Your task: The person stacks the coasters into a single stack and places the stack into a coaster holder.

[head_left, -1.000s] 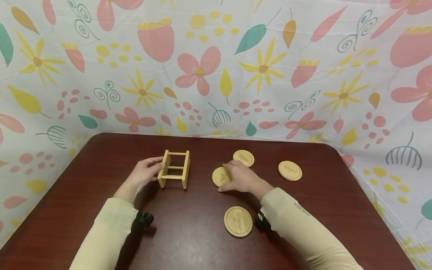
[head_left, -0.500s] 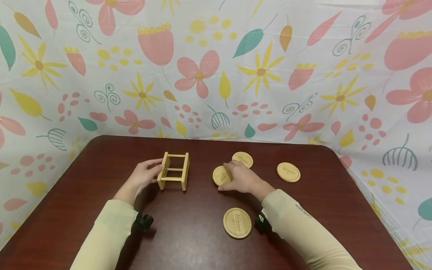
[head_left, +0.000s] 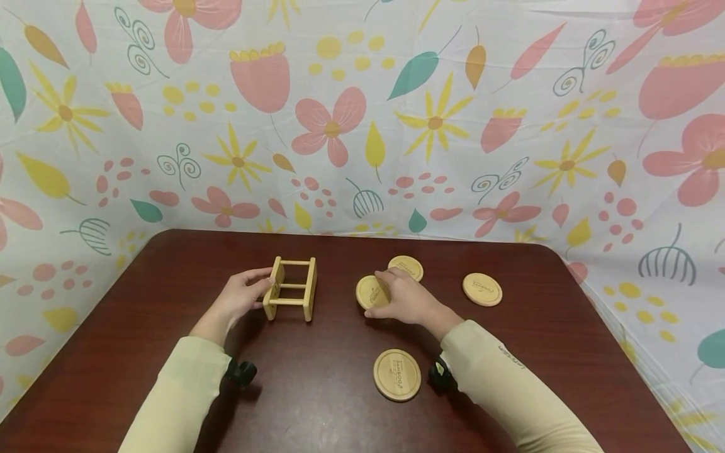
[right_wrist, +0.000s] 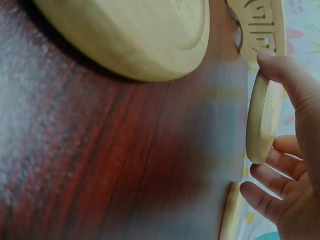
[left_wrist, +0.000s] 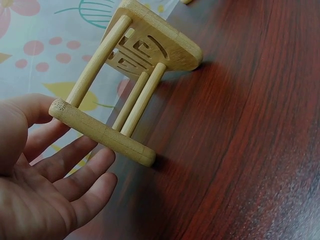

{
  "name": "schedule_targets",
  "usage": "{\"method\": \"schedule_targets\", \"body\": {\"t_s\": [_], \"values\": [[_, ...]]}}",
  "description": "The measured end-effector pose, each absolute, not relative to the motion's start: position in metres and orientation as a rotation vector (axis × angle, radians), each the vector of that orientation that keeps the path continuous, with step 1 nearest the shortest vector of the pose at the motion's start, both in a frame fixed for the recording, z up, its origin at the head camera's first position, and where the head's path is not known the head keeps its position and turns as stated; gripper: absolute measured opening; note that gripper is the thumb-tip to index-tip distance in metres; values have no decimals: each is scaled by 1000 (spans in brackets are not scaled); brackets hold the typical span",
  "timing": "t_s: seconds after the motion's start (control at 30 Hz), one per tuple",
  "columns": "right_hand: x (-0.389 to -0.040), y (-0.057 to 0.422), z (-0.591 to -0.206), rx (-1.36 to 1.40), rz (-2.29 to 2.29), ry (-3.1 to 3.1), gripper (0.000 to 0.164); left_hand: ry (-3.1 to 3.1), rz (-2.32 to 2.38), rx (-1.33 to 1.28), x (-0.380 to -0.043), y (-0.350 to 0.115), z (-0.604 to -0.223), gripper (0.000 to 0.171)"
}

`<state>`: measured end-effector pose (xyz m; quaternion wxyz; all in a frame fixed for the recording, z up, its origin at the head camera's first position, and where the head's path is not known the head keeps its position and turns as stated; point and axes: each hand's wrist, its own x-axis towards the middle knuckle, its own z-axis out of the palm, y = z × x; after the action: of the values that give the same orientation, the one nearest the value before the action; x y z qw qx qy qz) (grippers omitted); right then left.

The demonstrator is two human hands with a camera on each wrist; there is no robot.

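My left hand holds one side panel of a small bamboo coaster rack at the table's left middle. In the left wrist view, the fingers lie against the outside of that panel, and round rods join it to a cut-out far panel. Between thumb and fingers, my right hand grips a round bamboo coaster by its edge. This coaster is tilted, seemingly raised off the table in the right wrist view. Just behind the hand lies another coaster, partly covered.
One coaster lies flat at the right, and another coaster lies near the front, beside the right wrist. The dark wooden table meets a flower-patterned cloth at its back edge.
The coaster in my right hand has tilted and risen slightly. My left hand stays on the rack. The whole head view has shifted a little.
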<state>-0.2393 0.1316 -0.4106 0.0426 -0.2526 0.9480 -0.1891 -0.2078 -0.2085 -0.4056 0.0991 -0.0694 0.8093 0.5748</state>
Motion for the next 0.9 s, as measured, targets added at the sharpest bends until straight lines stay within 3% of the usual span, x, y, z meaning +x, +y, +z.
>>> {"method": "schedule_targets", "body": {"t_s": [0.9], "values": [[-236, 125, -408, -773, -819, 2915, 91, 2382, 1695, -201, -208, -210, -405, 51]]}}
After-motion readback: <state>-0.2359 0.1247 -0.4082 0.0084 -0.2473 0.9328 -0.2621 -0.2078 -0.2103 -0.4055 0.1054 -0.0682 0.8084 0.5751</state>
